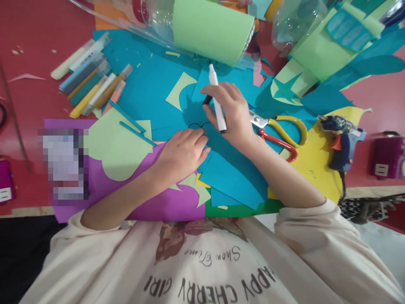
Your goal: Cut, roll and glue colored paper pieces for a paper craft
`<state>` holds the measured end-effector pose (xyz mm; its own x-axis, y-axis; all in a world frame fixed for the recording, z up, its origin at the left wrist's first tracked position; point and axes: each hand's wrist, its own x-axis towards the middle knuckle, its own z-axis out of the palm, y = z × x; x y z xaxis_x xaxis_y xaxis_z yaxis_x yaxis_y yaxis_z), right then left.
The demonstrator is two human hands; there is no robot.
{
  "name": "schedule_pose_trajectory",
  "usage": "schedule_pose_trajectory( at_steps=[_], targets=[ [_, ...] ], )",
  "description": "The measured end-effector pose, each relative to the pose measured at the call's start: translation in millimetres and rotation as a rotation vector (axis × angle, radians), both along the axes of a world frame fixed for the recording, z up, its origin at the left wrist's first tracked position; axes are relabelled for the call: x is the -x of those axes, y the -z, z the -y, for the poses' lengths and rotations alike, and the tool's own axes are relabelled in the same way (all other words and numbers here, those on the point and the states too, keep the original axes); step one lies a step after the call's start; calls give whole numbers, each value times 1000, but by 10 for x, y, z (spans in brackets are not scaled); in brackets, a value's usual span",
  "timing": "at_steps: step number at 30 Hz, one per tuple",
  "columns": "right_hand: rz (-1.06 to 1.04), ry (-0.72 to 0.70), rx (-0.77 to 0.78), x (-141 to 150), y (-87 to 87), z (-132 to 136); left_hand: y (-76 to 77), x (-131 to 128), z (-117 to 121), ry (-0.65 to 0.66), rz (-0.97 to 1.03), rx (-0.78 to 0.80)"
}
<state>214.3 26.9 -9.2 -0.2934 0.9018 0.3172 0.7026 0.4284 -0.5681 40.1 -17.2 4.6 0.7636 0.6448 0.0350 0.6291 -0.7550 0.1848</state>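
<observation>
My right hand (pixel 232 109) is closed on a white marker (pixel 217 101), whose dark tip points away from me, up off the paper. A black cap (pixel 207 100) sits between the thumb and fingers of that same hand. Flat on the blue paper (pixel 234 173) lies my left hand (pixel 186 147), holding nothing, with its fingers stretched out. Just past its fingertips, a thin black curved line (pixel 200 126) is drawn on the blue paper; part of it is hidden by my hands. Scissors (pixel 278 131) with yellow and red handles lie right of my right hand.
Several markers (pixel 91 76) lie at the left, near pale green paper cutouts (pixel 117 143) and a blurred phone-like object (pixel 65 164). A green-wrapped bottle (pixel 211 29) lies at the back. On yellow paper (pixel 303 169) at the right rests a blue glue gun (pixel 343 147).
</observation>
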Motion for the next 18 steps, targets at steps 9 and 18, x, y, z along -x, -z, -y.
schedule_pose_trajectory(
  at_steps=[9, 18],
  targets=[
    [-455, 63, -76, -85, -20, 378, -52, 112, -114, -270, 506, 264],
    [-330, -105, -100, 31, 180, 461, 203, 78, -122, -361, 875, 562]
  ],
)
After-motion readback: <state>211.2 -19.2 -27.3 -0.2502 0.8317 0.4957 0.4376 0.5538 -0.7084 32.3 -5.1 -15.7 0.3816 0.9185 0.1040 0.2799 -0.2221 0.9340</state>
